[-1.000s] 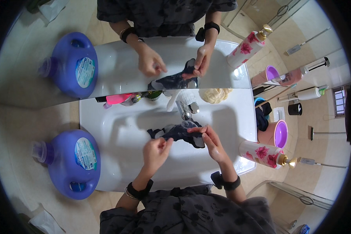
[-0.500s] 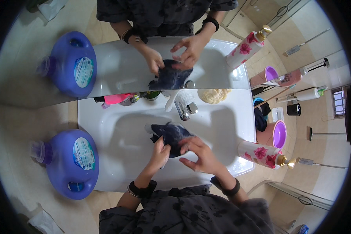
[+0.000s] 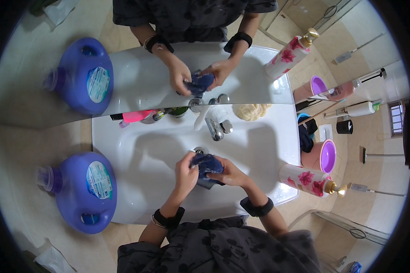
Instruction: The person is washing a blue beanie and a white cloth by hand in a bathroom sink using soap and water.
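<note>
Over the white washbasin (image 3: 136,191) I hold a small, crumpled dark blue cloth (image 3: 207,164) with whitish streaks on it, perhaps suds. My left hand (image 3: 186,172) pinches its left side. My right hand (image 3: 231,173) is closed round its right side, the thumb lying across the front. A loose lower fold hangs beneath the hands. Just behind the cloth the metal drain (image 3: 199,150) shows in part. Its exact kind of garment cannot be made out. The chrome faucet (image 3: 215,129) stands beyond my hands, at the back of the basin.
A big purple-blue detergent jug (image 3: 84,191) stands left of the basin. On the right rim lies a floral pump bottle (image 3: 305,179). Along the back ledge are a pink item (image 3: 136,116) and a cream bath puff (image 3: 252,112). A mirror (image 3: 141,77) rises behind; a pink bucket (image 3: 321,156) stands right.
The cloth has been bunched smaller and its far end drawn in, uncovering the drain. My right hand has gone from loosely spread fingers to gripping the cloth.
</note>
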A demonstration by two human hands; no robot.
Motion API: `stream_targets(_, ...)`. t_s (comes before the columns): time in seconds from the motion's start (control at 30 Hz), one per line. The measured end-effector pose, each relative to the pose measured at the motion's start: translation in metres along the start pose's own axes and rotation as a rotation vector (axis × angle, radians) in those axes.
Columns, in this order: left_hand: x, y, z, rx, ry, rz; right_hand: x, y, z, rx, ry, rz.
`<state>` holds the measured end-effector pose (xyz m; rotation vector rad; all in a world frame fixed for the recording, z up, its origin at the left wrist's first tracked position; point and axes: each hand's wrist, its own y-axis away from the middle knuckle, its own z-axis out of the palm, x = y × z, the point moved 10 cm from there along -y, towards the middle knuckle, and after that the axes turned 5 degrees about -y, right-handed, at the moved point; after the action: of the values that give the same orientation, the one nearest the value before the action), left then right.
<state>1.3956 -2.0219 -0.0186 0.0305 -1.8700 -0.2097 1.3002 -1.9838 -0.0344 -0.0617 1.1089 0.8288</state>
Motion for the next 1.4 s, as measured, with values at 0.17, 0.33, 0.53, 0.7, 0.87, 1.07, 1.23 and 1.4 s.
stream_targets(0.17, -0.093, -0.002, -0.006, 0.208, 0.209, -0.135, -0.034, 0.012, -0.016, 0.358, -0.076, -0.154)
stream_targets(0.33, -0.067, 0.025, 0.078, -0.265, 1.007, -0.744, -0.023, 0.023, -0.046, 0.683, -0.129, -0.348)
stream_targets(0.53, -0.051, 0.004, 0.064, 0.062, 0.794, -0.496, -0.024, 0.030, -0.037, 1.014, 0.220, -0.371)
stream_targets(0.7, -0.065, 0.001, 0.055, 0.005, 0.571, -0.471, -0.004, 0.021, -0.032, 1.003, 0.317, -0.260)
stream_targets(0.87, -0.078, 0.018, 0.074, 0.040, 0.611, -0.686, 0.007, 0.014, -0.068, 0.874, 0.239, -0.333)
stream_targets(1.07, -0.063, 0.007, 0.062, 0.009, 0.687, -0.531, -0.015, 0.029, -0.056, 0.862, -0.393, -0.290)
stream_targets(1.23, -0.031, 0.005, 0.056, -0.005, 0.575, -0.268, -0.059, 0.050, -0.057, 1.040, 0.092, -0.696)
stream_targets(1.4, -0.037, -0.002, 0.055, 0.040, 0.405, -0.139, -0.066, 0.039, -0.024, 0.980, 0.488, -0.520)
